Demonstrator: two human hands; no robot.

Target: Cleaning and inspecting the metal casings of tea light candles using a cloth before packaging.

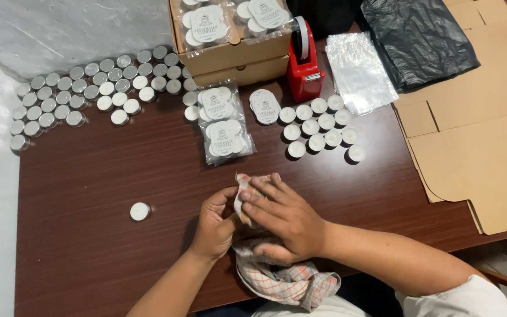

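At a dark wooden table (89, 194) against a pale wall, a person's left hand (213, 226) and right hand (283, 220) both close on a checked cloth (283, 282) at the near edge, apparently wrapped around something small and hidden. Wiping well likely calls for a firm left-hand pinch while the right turns the cloth. A lone tealight (140, 211) sits just left. Farther off lie bagged candle packs (224, 126), a tealight cluster (321, 126), a red tape dispenser (304, 64) and, far left, rows of metal-cupped candles (83, 88).
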